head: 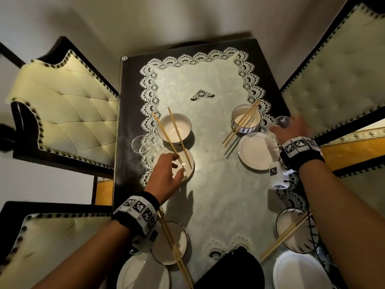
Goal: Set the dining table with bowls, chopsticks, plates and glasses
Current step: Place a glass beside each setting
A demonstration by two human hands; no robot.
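Note:
My left hand [166, 174] hovers with fingers apart over the far-left plate [182, 157], fingertips next to the near ends of a chopstick pair [177, 136]. That pair lies across the far-left bowl [174, 128]. A clear glass [140, 143] stands left of this bowl. My right hand [296, 130] grips a second clear glass [281, 122] at the table's right edge. It is held beside the far-right plate [256, 151] and the far-right bowl [245, 118], which carries chopsticks [241, 125].
Nearer me are a left bowl [169, 243] with chopsticks [175, 249] and a plate [141, 272]. On the right are a patterned bowl [291, 228] and a plate [298, 272]. A black object [231, 268] sits at the near edge. Padded chairs [62, 105] flank the lace-covered table [208, 84].

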